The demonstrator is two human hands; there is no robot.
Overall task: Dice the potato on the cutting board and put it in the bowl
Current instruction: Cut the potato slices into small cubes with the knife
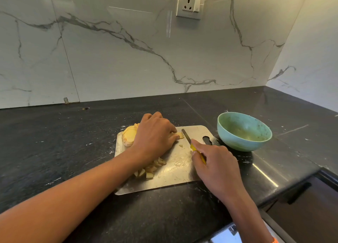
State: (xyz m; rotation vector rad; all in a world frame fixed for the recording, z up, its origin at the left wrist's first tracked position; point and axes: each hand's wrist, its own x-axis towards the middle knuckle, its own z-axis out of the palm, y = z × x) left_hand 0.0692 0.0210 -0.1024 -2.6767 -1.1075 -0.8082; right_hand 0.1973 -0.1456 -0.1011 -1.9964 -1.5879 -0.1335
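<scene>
Dicing is under way on the potato (pixel 129 135), which is sitting at the far left corner of the board (pixel 175 171), partly sliced, with a small piece (pixel 180 135) lying under the left fingertips and a heap of dice (pixel 150 168) gathering by the board's near left edge. The left hand (pixel 155 134) is pressing down over the potato, fingers curled around it and reaching toward the blade. The right hand (pixel 215 162) is clamped on the yellow handle of the knife (pixel 188 139), forefinger lying along the top, with the blade pointing to the board's far edge just beside the left fingertips.

To do this cut well, the left fingertips are best tucked back so the knuckles are guiding the blade, since they are looking very close to the edge. Cutting straight down in even strokes should be keeping the cubes alike. The board is steel and probably slippery, so steady downward pressure matters.

The bowl (pixel 244 131) is standing on the table (pixel 54 151) just off the board's far right corner, with no potato showing in it; the dice have yet to go in.
</scene>
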